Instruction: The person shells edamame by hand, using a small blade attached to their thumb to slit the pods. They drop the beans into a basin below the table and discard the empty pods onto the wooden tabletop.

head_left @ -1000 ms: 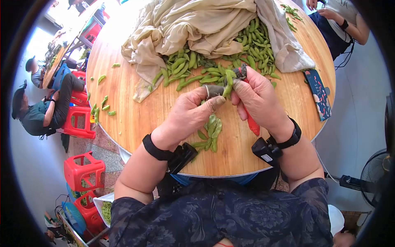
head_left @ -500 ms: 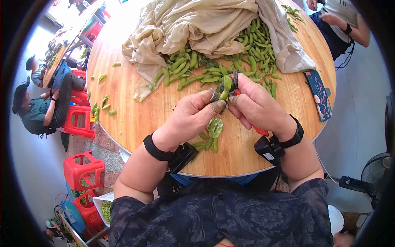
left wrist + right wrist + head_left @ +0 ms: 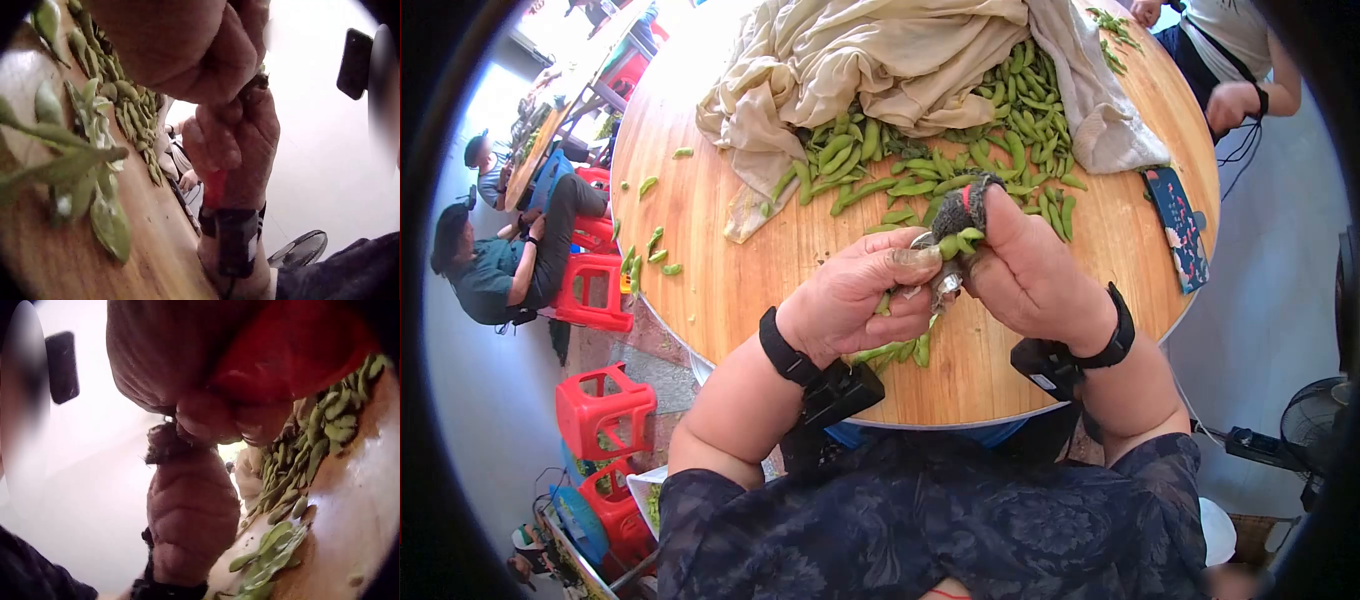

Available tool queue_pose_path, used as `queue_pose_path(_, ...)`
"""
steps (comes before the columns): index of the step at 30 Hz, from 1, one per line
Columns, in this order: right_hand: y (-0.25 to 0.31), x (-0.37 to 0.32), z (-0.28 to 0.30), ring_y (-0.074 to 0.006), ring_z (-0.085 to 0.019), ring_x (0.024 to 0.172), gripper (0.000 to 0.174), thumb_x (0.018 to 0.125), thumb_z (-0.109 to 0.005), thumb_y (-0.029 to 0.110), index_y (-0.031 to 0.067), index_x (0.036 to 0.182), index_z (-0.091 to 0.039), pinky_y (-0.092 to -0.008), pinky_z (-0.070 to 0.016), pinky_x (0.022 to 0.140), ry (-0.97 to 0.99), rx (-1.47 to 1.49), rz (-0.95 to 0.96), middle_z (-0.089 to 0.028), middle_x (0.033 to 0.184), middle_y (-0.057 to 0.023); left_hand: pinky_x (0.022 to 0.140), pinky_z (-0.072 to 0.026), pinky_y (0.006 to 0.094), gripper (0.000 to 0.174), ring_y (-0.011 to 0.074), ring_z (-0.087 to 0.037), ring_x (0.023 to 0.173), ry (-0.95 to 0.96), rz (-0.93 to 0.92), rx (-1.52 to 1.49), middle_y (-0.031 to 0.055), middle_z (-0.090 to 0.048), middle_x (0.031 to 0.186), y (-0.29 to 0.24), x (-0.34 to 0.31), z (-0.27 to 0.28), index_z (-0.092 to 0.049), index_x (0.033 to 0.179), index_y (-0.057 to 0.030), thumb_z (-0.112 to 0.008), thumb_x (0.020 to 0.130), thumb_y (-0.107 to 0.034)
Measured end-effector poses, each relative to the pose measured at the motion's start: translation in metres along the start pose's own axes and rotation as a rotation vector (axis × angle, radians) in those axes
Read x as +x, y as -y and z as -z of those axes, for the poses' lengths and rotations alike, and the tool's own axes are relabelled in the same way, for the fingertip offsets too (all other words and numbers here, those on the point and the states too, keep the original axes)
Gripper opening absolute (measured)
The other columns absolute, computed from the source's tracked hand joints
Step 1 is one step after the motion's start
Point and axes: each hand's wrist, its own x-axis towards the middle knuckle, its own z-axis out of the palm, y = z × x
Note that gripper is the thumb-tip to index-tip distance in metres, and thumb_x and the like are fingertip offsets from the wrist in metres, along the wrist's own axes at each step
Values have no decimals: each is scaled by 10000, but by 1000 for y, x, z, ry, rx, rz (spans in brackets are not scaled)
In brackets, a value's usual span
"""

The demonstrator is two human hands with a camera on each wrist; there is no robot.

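A green soybean pod (image 3: 960, 242) is held between both hands over the near half of the round table. My left hand (image 3: 870, 290) pinches the pod's left end between thumb and index finger. From the other side my right hand (image 3: 1040, 285) grips it, a dark grey cover with a red band (image 3: 966, 205) on a finger. Its palm also holds a tool with a red handle (image 3: 287, 356); the tool's kind is hidden. A shiny silver piece (image 3: 947, 287) shows between the hands. Opened pods (image 3: 112, 225) lie on the wood under the left hand.
Beyond the hands a heap of pods (image 3: 1030, 110) lies partly under a beige cloth (image 3: 850, 60). A dark patterned pouch (image 3: 1175, 230) rests at the table's right edge. Red stools (image 3: 605, 410) stand left, a fan (image 3: 1315, 430) right. Other people sit or stand around.
The pod has gone from upright to lying sideways between the fingers. My right hand has turned, so the red handle no longer shows in the head view. The left hand has shifted slightly lower.
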Motion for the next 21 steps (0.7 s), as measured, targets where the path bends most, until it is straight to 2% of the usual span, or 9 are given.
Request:
queue_pose_path(1, -1, 0, -3, -150, -512, 536, 95, 872, -449, 60, 34, 961, -465, -324, -412, 481, -94, -138, 230, -490, 639, -44, 390, -272, 201, 134, 72, -350, 404, 38, 32, 1, 4, -425, 591, -1, 0, 1, -548, 922, -16, -510, 944, -143)
queue_pose_path(2, 3, -2, 0, -150, -512, 536, 95, 872, -449, 60, 34, 961, -465, -324, -412, 481, -99, -138, 230, -490, 639, -44, 386, -266, 202, 137, 75, -335, 377, 78, 64, 3, 1, -403, 568, -2, 1, 2, -547, 913, -12, -507, 942, -140)
queue_pose_path(4, 25, 1, 9, -231, -504, 524, 83, 859, -466, 53, 32, 939, -468, -355, -419, 497, 90, 349, -297, -488, 631, -106, 393, -264, 201, 160, 68, -340, 397, 63, 91, 43, -7, -405, 569, -5, 1, 4, -554, 902, -22, -519, 945, -173)
queue_pose_path(8, 29, 6, 19, -288, -476, 503, 87, 837, -497, 55, 27, 909, -458, -377, -416, 496, 89, 363, -443, -465, 620, -151, 428, -269, 192, 223, 32, -365, 477, -186, -11, 347, -39, -466, 613, 0, 3, 1, -588, 859, -61, -577, 934, -271)
queue_pose_path(11, 12, 5, 14, -277, -477, 471, 65, 837, -497, 67, 34, 874, -455, -376, -403, 465, -24, 105, -313, -448, 582, -138, 464, -293, 180, 240, 5, -391, 540, -316, -163, 607, -64, -518, 670, -3, 1, -6, -607, 833, -86, -616, 913, -312)
queue_pose_path(13, 4, 3, 6, -299, -500, 477, 69, 837, -491, 81, 28, 835, -446, -391, -403, 469, -92, -301, 13, -432, 561, -140, 494, -323, 174, 226, 0, -420, 575, -234, -204, 614, -73, -543, 714, -1, 1, 1, -617, 834, -80, -626, 909, -293)
queue_pose_path(17, 11, 3, 5, -238, -526, 451, 71, 847, -487, 96, 33, 835, -457, -356, -403, 429, 1, -261, 63, -450, 538, -96, 508, -333, 176, 253, 5, -427, 599, -186, -160, 751, -74, -535, 720, 1, 2, 2, -621, 859, -64, -576, 938, -300)
queue_pose_path(19, 25, 5, 13, -141, -493, 401, 110, 874, -510, 138, 37, 865, -469, -288, -384, 378, 202, 221, -434, -489, 562, -40, 507, -329, 177, 268, 7, -423, 600, -143, -130, 736, -71, -535, 722, -1, 0, -2, -623, 865, -60, -557, 948, -306)
queue_pose_path(21, 27, 6, 15, -103, -468, 388, 126, 887, -514, 161, 41, 877, -476, -258, -368, 362, 213, 397, -539, -505, 584, -21, 489, -309, 181, 315, 18, -397, 568, -140, -62, 670, -62, -512, 684, -4, -3, -9, -618, 854, -61, -503, 970, -330)
